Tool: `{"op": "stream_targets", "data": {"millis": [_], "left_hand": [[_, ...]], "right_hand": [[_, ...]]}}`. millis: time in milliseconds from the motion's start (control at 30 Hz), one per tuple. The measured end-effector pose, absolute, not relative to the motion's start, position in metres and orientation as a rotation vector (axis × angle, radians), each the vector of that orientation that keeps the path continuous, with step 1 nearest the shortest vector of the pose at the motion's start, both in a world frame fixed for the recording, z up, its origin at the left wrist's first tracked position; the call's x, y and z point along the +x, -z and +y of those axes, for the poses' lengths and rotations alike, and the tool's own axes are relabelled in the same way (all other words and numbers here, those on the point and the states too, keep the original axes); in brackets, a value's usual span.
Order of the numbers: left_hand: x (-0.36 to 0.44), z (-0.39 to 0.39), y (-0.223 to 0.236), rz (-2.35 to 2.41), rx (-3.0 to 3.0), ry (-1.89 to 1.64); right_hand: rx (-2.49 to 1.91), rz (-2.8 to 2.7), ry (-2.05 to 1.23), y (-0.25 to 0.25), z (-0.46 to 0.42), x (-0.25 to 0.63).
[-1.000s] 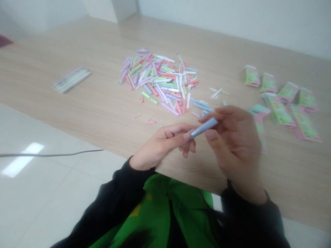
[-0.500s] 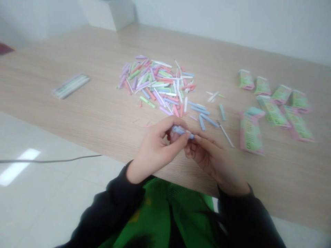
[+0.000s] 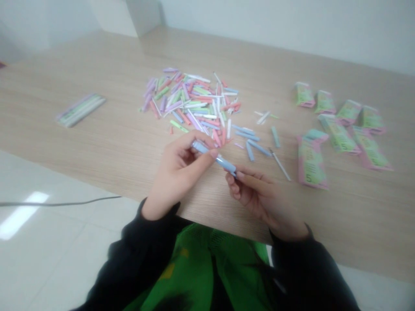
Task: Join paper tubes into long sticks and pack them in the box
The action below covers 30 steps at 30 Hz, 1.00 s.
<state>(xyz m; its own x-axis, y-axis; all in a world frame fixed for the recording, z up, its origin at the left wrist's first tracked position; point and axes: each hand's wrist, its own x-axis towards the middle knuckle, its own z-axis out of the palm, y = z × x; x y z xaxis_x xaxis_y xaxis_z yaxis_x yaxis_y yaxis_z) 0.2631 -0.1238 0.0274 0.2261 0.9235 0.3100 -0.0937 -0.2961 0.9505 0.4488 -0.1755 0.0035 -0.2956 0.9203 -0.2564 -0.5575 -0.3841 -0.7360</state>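
Observation:
A light blue pen (image 3: 224, 163) slants between my two hands above the front of the table. My left hand (image 3: 178, 172) is closed on its upper left part, thumb on top. With thumb and fingertips, my right hand (image 3: 259, 194) pinches the lower right end. Just beyond my left hand spreads a heap of pen parts (image 3: 191, 103) in purple, green, red, blue and white. Several loose blue pen parts (image 3: 258, 148) lie beyond my right hand, close to a thin pen refill (image 3: 280, 164). The picture is hazy, so the pen's fine details cannot be made out.
On the right stand and lie several green and pink boxes (image 3: 313, 166) marked 5. A flat pack of long sticks (image 3: 81, 110) rests at the left. A white box-like block (image 3: 136, 17) sits at the back. The table's front edge runs below my hands.
My hands have drawn apart, my left hand moving left, and much more of the blue pen shows between them. The whole view has shifted slightly.

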Motion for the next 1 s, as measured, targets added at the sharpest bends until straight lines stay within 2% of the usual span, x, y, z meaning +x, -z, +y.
{"op": "stream_targets", "data": {"millis": [400,700,900,1000], "left_hand": [[0.268,-0.114,-0.010,0.843,1.363,-1.248],[0.278,-0.122,-0.034,0.897,1.612,-1.237],[0.287,-0.125,-0.033,0.893,2.088,-0.871],[0.288,-0.126,-0.032,0.865,2.105,-0.869]], "right_hand": [[-0.757,-0.361,-1.857,0.006,-0.172,0.451],[-0.821,-0.300,-1.881,0.012,-0.166,0.453],[-0.750,-0.334,-1.945,0.010,-0.165,0.448],[-0.751,-0.347,-1.941,0.014,-0.166,0.447]]}}
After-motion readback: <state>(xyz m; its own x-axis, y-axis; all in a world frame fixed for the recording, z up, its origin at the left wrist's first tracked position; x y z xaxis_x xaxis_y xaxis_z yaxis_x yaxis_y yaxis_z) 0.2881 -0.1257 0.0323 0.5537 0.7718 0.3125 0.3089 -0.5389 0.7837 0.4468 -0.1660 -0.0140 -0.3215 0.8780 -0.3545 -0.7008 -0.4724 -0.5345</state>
